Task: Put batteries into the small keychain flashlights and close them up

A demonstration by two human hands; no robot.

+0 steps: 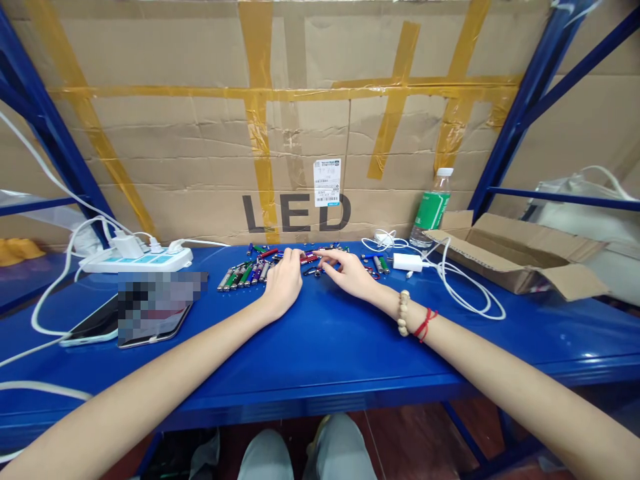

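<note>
Slim metal tubes, like small penlights, lie at the back of the blue shelf. Several silver, green, blue and purple tubes [243,275] are laid side by side in a slanting row. Beside this row is my left hand [285,280], its fingers bent around the left end of a red metal tube [309,258]. My right hand [347,272] meets the tube's other end with its fingertips, the thumb bent below. Loose tubes lie behind both hands, and more tubes [381,264] rest right of my right hand. My fingers partly hide the red tube and the pile.
At left, a white power strip [145,260] with cables stands behind two phones [155,333]. To the right are a white charger [407,262] with a looped cable, a water bottle [431,212] and an open cardboard box [520,257]. A large carton [200,153] walls the back.
</note>
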